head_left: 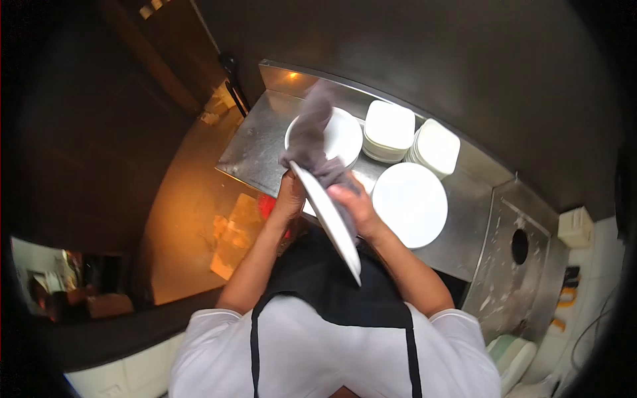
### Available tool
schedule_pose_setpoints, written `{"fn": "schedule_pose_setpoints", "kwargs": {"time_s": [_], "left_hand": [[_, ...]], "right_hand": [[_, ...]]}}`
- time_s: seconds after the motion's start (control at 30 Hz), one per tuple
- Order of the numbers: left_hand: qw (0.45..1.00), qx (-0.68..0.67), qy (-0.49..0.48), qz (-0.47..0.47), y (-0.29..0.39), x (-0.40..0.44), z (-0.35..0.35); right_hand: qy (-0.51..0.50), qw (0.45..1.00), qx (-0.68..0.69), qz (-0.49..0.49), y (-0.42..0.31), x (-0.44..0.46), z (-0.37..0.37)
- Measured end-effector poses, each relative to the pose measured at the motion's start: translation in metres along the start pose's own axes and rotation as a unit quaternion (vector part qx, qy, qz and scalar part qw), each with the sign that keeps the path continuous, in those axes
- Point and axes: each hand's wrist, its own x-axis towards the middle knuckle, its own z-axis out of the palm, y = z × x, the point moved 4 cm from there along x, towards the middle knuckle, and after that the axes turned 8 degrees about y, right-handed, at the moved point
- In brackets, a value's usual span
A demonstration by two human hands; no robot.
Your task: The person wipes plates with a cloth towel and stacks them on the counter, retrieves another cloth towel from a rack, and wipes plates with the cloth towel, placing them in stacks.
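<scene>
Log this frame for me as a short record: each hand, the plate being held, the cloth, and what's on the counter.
left hand: gripping the plate near its far end
right hand: holding the cloth against the plate
plate: white, tilted steeply, seen nearly edge-on
cloth: greyish, bunched, blurred at its far end
steel counter: two stacks of squarish white dishes, round white plates
</scene>
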Motion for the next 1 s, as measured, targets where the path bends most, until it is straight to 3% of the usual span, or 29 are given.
{"fn": "schedule_pose_setpoints", "kwargs": {"time_s": [0.03, 0.13, 0.17, 0.27, 0.37, 0.4, 0.43, 0.47, 0.5, 0.53, 0.6, 0.67, 0.7, 0.77, 0.8, 0.87, 1.0], "left_hand": [[0.999, -0.015, 0.022, 0.037, 0.020, -0.007, 0.013], [0.975, -0.179, -0.057, -0.116, 0.018, -0.022, 0.008], [0.990, -0.116, -0.039, -0.076, 0.037, -0.024, 0.011], [0.996, -0.047, -0.061, -0.053, 0.003, -0.018, -0.023], [0.998, -0.021, -0.048, -0.022, 0.004, -0.011, -0.023], [0.999, -0.012, -0.049, -0.011, 0.016, -0.010, -0.009], [0.999, -0.003, -0.049, -0.001, 0.032, -0.013, 0.007], [0.999, 0.006, -0.049, 0.008, 0.048, -0.016, 0.023], [0.999, 0.015, -0.049, 0.018, 0.061, -0.017, 0.036], [0.999, -0.021, -0.044, 0.014, 0.061, -0.016, 0.036], [0.988, -0.137, -0.071, -0.030, 0.046, -0.013, 0.027], [0.990, -0.132, 0.006, 0.040, 0.035, -0.009, 0.009], [0.993, -0.106, 0.008, 0.049, 0.040, -0.011, 0.010], [0.997, -0.057, 0.039, 0.023, 0.045, -0.017, 0.004], [1.000, -0.012, 0.002, -0.012, 0.030, -0.014, -0.017], [0.999, 0.003, 0.039, -0.022, -0.011, -0.011, -0.045], [0.999, -0.018, -0.017, -0.033, -0.012, 0.006, -0.035]], "right_hand": [[-0.003, 0.999, -0.033, -0.009, 0.020, -0.003, -0.004], [-0.034, 0.997, -0.070, -0.005, 0.040, -0.049, -0.015], [-0.027, 0.998, -0.050, -0.016, 0.036, -0.067, -0.019], [-0.051, 0.925, -0.237, -0.293, -0.006, -0.097, -0.027], [-0.107, 0.886, -0.219, -0.393, -0.060, -0.083, -0.001], [-0.110, 0.888, -0.235, -0.380, -0.061, -0.065, 0.004], [-0.090, 0.937, -0.161, -0.297, -0.062, -0.044, 0.010], [-0.023, 0.918, -0.144, -0.369, -0.061, -0.025, 0.014], [-0.076, 0.980, -0.058, -0.175, -0.039, -0.003, 0.014], [-0.079, 0.996, 0.001, -0.044, -0.019, 0.008, 0.014], [-0.041, 0.999, -0.009, -0.022, 0.020, 0.012, 0.010], [-0.012, 0.996, -0.076, -0.034, 0.055, 0.002, 0.000], [-0.037, 0.993, -0.101, 0.056, 0.063, -0.010, -0.004], [-0.058, 0.983, -0.172, -0.019, 0.068, -0.029, -0.011], [-0.036, 0.988, -0.115, 0.095, 0.061, -0.037, -0.012], [-0.035, 0.986, -0.122, 0.104, 0.047, -0.043, -0.018], [-0.002, 0.983, -0.159, 0.087, 0.013, -0.048, -0.021]]}}
